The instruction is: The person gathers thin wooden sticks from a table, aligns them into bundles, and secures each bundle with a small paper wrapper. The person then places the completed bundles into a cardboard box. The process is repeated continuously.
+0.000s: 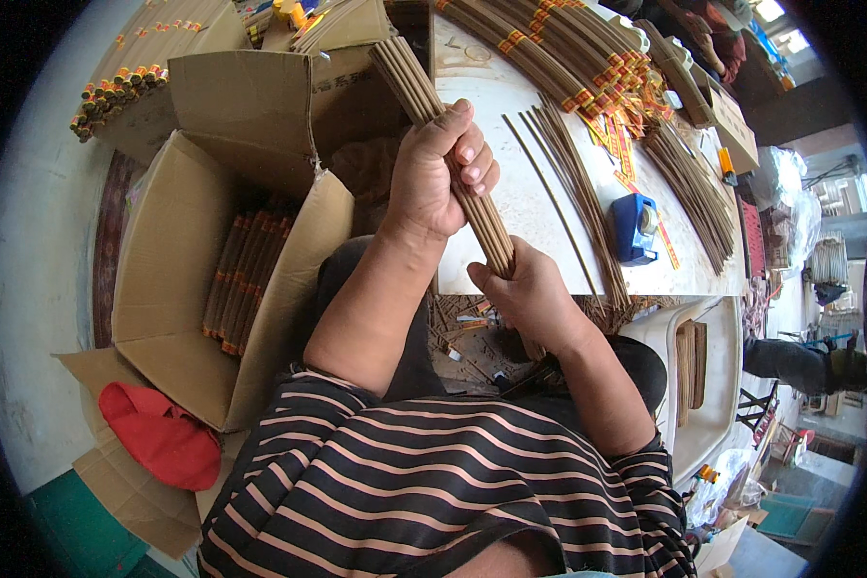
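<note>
A bundle of thin brown incense sticks (407, 79) slants across the space before my body, at the near edge of the white table. My left hand (441, 166) is wrapped round its upper middle, with the fingers curled over the sticks. Lower down, my right hand (532, 294) grips the same bundle, its thumb laid along the side. The lower end is partly hidden by my right hand. Just right of the bundle, loose incense sticks (573, 183) lie on the table (482, 82). Beside them stands a blue tape dispenser (634, 229).
Banded incense bundles (549, 43) are piled at the table's far side, near red-and-yellow paper strips (618, 144). More loose sticks (689, 188) lie at right. An open cardboard box (169, 250) at left holds banded bundles (246, 279). A red cloth (159, 435) lies near it.
</note>
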Demonstrator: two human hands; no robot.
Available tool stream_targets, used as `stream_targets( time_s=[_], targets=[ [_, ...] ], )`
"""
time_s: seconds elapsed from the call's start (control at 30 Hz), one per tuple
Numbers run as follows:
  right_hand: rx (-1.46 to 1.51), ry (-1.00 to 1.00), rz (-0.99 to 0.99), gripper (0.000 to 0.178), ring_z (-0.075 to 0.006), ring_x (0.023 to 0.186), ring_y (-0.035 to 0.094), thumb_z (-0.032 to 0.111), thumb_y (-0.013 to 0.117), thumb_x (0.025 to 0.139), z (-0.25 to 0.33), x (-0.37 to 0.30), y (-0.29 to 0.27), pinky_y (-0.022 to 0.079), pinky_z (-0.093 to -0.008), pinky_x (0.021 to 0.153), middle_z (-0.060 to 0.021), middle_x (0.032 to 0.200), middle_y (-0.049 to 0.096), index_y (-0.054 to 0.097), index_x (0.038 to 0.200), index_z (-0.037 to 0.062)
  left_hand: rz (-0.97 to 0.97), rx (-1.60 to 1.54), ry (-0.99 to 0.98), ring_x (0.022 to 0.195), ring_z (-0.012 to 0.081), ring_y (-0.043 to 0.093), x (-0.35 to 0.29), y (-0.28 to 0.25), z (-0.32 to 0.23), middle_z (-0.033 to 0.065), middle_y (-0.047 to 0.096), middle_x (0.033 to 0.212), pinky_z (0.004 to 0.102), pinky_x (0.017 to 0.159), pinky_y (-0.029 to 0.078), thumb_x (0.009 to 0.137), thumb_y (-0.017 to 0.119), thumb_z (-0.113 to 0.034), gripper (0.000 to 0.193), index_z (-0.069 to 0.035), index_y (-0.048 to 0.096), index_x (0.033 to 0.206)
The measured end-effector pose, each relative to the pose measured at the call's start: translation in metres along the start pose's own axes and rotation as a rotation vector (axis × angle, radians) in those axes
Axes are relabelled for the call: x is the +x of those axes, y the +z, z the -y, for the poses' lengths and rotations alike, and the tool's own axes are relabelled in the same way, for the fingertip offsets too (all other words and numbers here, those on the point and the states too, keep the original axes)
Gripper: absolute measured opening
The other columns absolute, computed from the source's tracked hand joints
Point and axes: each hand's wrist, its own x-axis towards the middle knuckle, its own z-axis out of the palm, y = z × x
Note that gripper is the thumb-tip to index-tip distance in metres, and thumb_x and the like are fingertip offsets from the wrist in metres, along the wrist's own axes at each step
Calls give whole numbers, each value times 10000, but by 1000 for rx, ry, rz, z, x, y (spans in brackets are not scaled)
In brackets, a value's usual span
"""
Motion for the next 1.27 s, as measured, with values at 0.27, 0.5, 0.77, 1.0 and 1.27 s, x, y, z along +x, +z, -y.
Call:
stream_targets(
  time_s=[0.27, 0.5, 0.77, 1.0, 1.27],
  targets=[
    [69, -48, 24, 288, -94, 516, 460, 243, 630, 844, -8, 7, -7, 394, -250, 464, -19, 623, 486, 487, 845, -7, -68, 46, -121, 422, 68, 359, -5, 7, 15, -48, 387, 514, 223, 417, 323, 859, 602, -315, 367, -144, 417, 592],
    [-546, -203, -563, 300, -320, 813, 574, 281, 602, 839, -72, 34, -59, 452, -387, 748, -178, 824, 589, 552, 929, -1, -145, -13, -50, 419, 59, 351, 2, -6, -4, -46, 372, 517, 204, 383, 297, 846, 614, -355, 341, -146, 437, 644],
    [-849, -117, -606, 175, -395, 777, 583, 168, 523, 862, -101, 38, -62, 472, -442, 678, -214, 825, 596, 522, 860, -6, -165, -90, -133, 415, 69, 372, 7, -9, 4, -34, 406, 522, 204, 389, 323, 818, 619, -424, 356, -128, 478, 678],
    [-320, -484, -640, 138, -346, 713, 594, 58, 564, 840, -6, -11, -27, 482, -392, 629, -199, 781, 578, 554, 964, 0, -222, -115, -162, 419, 78, 368, 8, -13, 5, -32, 398, 516, 214, 392, 321, 817, 609, -442, 376, -125, 471, 669],
    [-478, -722, -535, 222, -317, 739, 600, 43, 594, 817, 5, -12, -4, 505, -354, 640, -168, 865, 586, 556, 1031, 0, -215, -128, -139, 419, 83, 342, 8, -15, 8, -33, 385, 507, 226, 404, 316, 802, 620, -449, 390, -121, 464, 662]
  ],
)
